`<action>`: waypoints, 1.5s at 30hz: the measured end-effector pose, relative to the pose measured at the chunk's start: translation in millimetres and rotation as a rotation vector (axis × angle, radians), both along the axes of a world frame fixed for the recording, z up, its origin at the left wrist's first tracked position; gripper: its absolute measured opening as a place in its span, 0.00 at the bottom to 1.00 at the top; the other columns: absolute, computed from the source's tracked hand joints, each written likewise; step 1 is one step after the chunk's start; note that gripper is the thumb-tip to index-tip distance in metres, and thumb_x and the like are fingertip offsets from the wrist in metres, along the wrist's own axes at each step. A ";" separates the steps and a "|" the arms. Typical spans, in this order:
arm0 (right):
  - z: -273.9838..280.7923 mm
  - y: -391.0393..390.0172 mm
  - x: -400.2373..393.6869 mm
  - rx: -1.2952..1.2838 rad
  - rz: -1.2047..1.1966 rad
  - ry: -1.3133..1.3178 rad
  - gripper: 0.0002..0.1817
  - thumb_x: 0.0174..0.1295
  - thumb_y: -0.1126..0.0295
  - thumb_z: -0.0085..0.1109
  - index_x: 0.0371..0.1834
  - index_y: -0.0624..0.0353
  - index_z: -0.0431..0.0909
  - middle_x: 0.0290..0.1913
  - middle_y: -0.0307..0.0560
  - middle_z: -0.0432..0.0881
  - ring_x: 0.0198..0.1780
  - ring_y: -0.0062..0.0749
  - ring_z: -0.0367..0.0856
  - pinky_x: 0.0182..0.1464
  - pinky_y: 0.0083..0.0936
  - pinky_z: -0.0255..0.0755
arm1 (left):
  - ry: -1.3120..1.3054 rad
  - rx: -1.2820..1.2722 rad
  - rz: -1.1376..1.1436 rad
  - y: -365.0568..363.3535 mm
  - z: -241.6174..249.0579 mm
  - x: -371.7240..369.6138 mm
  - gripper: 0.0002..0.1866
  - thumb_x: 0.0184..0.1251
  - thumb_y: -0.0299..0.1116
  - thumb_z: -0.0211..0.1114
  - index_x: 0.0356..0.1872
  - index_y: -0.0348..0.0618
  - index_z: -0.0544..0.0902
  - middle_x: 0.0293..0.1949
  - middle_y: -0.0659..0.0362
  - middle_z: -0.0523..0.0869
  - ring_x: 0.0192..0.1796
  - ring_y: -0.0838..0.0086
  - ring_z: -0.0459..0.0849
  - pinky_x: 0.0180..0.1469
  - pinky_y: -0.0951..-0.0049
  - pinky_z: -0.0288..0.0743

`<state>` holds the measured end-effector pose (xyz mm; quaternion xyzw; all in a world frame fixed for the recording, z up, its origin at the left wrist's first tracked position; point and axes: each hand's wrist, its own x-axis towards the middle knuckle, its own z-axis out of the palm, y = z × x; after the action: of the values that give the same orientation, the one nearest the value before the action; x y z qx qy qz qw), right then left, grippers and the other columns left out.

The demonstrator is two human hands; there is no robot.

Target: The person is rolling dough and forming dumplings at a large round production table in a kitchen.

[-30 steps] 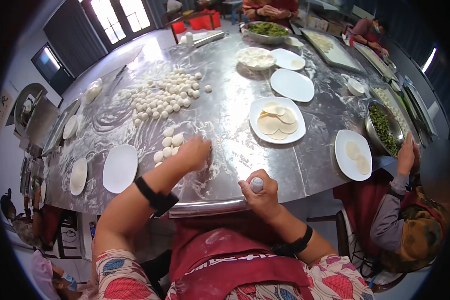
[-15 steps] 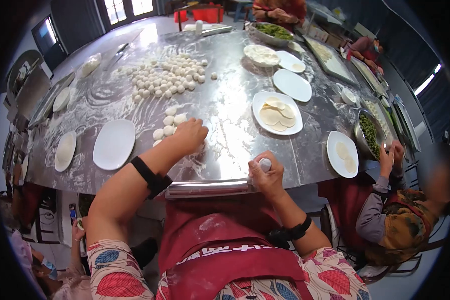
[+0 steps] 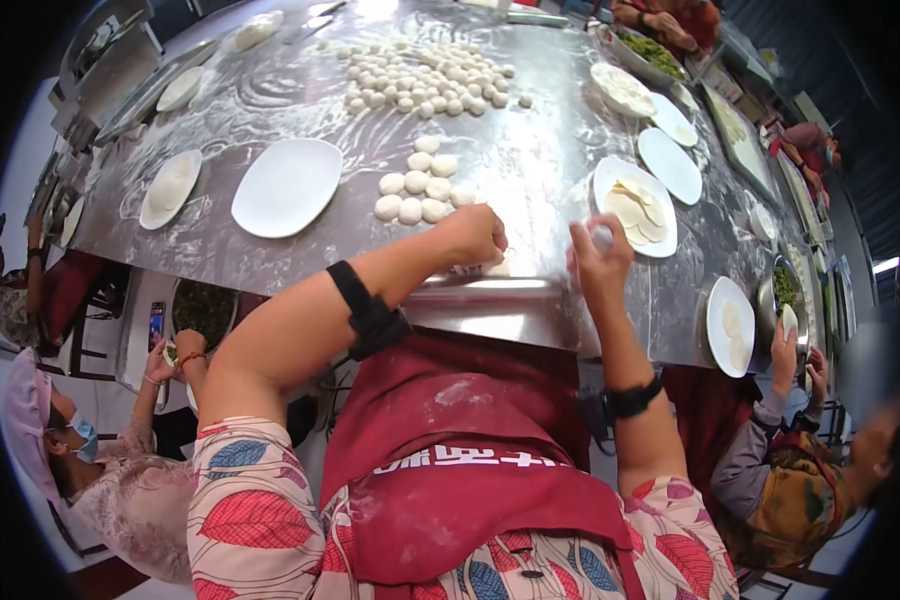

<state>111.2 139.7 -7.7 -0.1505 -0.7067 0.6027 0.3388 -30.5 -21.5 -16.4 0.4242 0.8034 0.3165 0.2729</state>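
Note:
My left hand [image 3: 473,236] is closed, its fingers bent down at the table's near edge. A pale piece of dough [image 3: 498,266] shows under the fingertips, partly hidden. Just beyond that hand lies a small group of flattened dough pieces [image 3: 413,184]. My right hand [image 3: 600,260] is wrapped round a rolling pin [image 3: 602,237], of which only the rounded light end shows. Past the right hand is a white plate [image 3: 667,240] with overlapping round dough wrappers [image 3: 635,210].
Many dough balls [image 3: 425,78] lie on the floured metal table [image 3: 530,130]. White plates [image 3: 288,188] stand left and right. At right a co-worker's hand [image 3: 785,345] holds a wrapper by a bowl of green filling [image 3: 784,287]. Another person [image 3: 100,440] works at lower left.
The view has shifted. My left hand has moved from the flattened dough pieces back to the table's near edge. My right hand has moved forward from the edge with the rolling pin.

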 end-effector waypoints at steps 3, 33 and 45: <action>10.6 0.7 -26.7 0.045 0.035 -0.015 0.09 0.59 0.75 0.63 0.31 0.59 0.69 0.16 0.36 0.71 0.15 0.16 0.70 0.16 0.16 0.61 | 0.125 -0.011 -0.021 5.8 9.7 6.0 0.07 0.47 0.30 0.68 0.28 0.40 0.86 0.25 0.55 0.86 0.31 0.71 0.84 0.37 0.73 0.76; -11.0 8.9 -9.3 0.365 -0.198 -0.090 0.11 0.55 0.74 0.64 0.30 0.62 0.69 0.19 0.49 0.74 0.20 0.34 0.75 0.26 0.31 0.69 | 0.200 0.036 -0.081 -6.0 10.8 10.4 0.07 0.52 0.27 0.61 0.31 0.37 0.84 0.31 0.46 0.85 0.37 0.57 0.85 0.41 0.62 0.77; -7.6 14.9 -53.3 0.429 -0.180 -0.062 0.11 0.55 0.73 0.64 0.30 0.61 0.69 0.19 0.53 0.75 0.19 0.36 0.74 0.25 0.30 0.68 | 0.090 0.009 -0.027 1.1 4.8 -0.1 0.07 0.55 0.30 0.62 0.32 0.38 0.83 0.31 0.49 0.85 0.35 0.60 0.83 0.41 0.64 0.75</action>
<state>57.9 154.6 -15.3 -0.1561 -0.8124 0.4011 0.3935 -30.6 -20.4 -11.6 0.4500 0.8077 0.2968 0.2388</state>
